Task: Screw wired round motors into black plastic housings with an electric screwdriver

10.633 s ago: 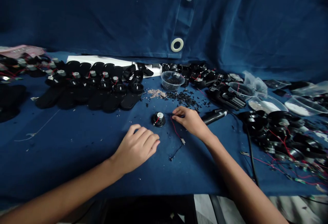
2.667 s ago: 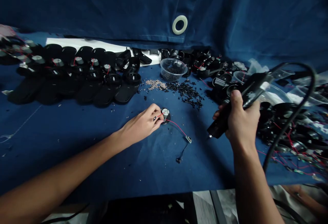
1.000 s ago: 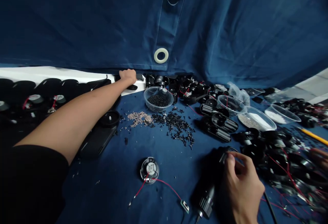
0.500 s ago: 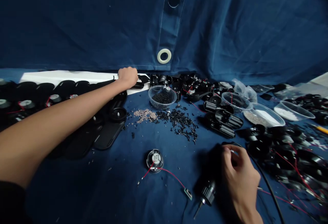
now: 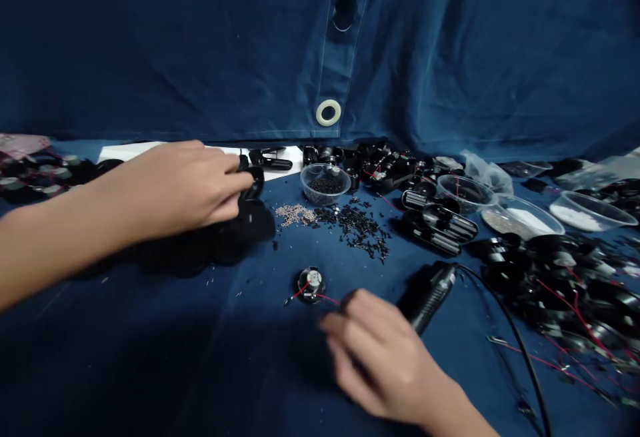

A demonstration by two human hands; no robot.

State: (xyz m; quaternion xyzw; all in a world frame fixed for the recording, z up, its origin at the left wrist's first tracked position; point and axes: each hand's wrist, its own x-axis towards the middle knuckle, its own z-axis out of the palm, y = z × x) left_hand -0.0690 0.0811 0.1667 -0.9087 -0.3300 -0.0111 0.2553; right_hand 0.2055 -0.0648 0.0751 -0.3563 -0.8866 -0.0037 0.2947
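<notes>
My left hand (image 5: pixel 187 180) is blurred at the far left, with its fingertips at a curved black plastic part (image 5: pixel 256 182). Blur hides whether it holds that part. My right hand (image 5: pixel 375 357), also blurred, hovers low over the blue cloth, with nothing visible in it. Just beyond its fingers lies a small round speaker (image 5: pixel 311 284) with red wires, one running under the hand. A black corded hand tool (image 5: pixel 430 297) rests on the cloth beside my right hand.
Rows of black plastic parts (image 5: pixel 245 230) lie at left. Ahead are a clear bowl of black granules (image 5: pixel 325 185), scattered silver bits (image 5: pixel 295 214) and black bits (image 5: pixel 357 232). Wired speakers (image 5: pixel 560 284) crowd the right, and a blue curtain (image 5: pixel 200 44) hangs behind.
My left hand has drawn back from the far edge toward me. My right hand has let go of the tool, which now lies on the cloth. The view has tilted slightly.
</notes>
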